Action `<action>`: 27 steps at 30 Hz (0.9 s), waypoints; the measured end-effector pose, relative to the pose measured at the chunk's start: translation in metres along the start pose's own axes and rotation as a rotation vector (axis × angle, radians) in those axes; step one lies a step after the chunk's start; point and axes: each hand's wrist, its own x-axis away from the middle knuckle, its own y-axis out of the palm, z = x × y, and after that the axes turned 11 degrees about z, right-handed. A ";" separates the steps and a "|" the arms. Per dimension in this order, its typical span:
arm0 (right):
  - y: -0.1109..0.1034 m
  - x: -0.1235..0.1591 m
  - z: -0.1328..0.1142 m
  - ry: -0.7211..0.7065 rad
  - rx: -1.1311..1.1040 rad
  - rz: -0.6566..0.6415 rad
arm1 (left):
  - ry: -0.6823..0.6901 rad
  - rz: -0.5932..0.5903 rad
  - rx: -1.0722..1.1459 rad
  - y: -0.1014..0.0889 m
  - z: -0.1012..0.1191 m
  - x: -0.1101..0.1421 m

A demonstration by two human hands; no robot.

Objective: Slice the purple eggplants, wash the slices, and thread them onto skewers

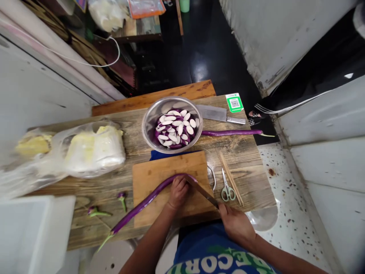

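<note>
Bench: wooden, right in front of you.
Cutting board: near side, by your middle.
Steel bowl: beyond the board, holding eggplant slices.
Long eggplant: curved across the board, stem past its left edge.
Right hand: your grip is closed around the handle of the knife.
Left hand: your grip presses together on the eggplant, beside the blade.

Bagged produce and loose items on a wooden table
Pale yellow-and-white produce is wrapped in clear plastic at the left, near a white plastic box. Green-handled scissors are laid beside thin wooden sticks; a green-and-white QR-code card is placed at the far right corner.
</note>
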 end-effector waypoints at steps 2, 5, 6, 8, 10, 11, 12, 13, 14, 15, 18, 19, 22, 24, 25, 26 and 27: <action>0.003 0.000 -0.004 0.006 0.003 0.018 | 0.015 0.005 0.006 -0.001 0.000 -0.001; 0.003 -0.001 -0.007 0.005 0.027 0.061 | 0.016 0.000 -0.001 -0.002 0.000 -0.003; 0.002 -0.001 -0.008 0.001 0.039 0.084 | 0.017 -0.006 -0.007 -0.003 0.000 -0.003; 0.000 -0.001 -0.009 -0.010 0.068 0.133 | 0.024 -0.013 -0.015 -0.003 0.000 -0.004; -0.001 0.000 -0.011 -0.023 0.098 0.173 | 0.032 -0.005 -0.011 -0.004 0.001 -0.005; -0.001 0.001 -0.011 -0.027 0.113 0.190 | 0.029 0.001 -0.007 -0.005 0.002 -0.005; 0.000 0.002 -0.012 -0.032 0.130 0.208 | 0.023 0.004 -0.003 -0.005 0.002 -0.006; 0.001 0.003 -0.012 -0.040 0.148 0.228 | 0.014 0.005 -0.001 -0.005 0.003 -0.006; 0.003 0.004 -0.012 -0.048 0.167 0.249 | 0.006 0.004 0.001 -0.006 0.004 -0.007; 0.004 0.004 -0.012 -0.053 0.185 0.268 | 0.001 0.003 0.002 -0.006 0.004 -0.007; 0.008 0.005 -0.011 -0.053 0.211 0.311 | 0.000 -0.007 0.003 -0.006 0.004 -0.007; 0.008 0.005 -0.011 -0.053 0.200 0.317 | 0.001 -0.015 0.001 -0.006 0.003 -0.006; 0.004 0.002 -0.009 -0.066 0.137 0.329 | 0.008 -0.028 -0.006 -0.005 0.002 -0.004; 0.001 0.000 -0.009 -0.072 0.108 0.336 | 0.017 -0.019 -0.012 -0.005 0.001 -0.003; 0.000 -0.001 -0.008 -0.074 0.101 0.344 | 0.022 -0.015 -0.016 -0.005 0.001 -0.002; 0.000 -0.001 -0.008 -0.076 0.096 0.352 | 0.025 -0.015 -0.018 -0.005 0.001 -0.002; 0.000 -0.001 -0.008 -0.074 0.091 0.354 | 0.025 -0.015 -0.021 -0.005 0.001 -0.002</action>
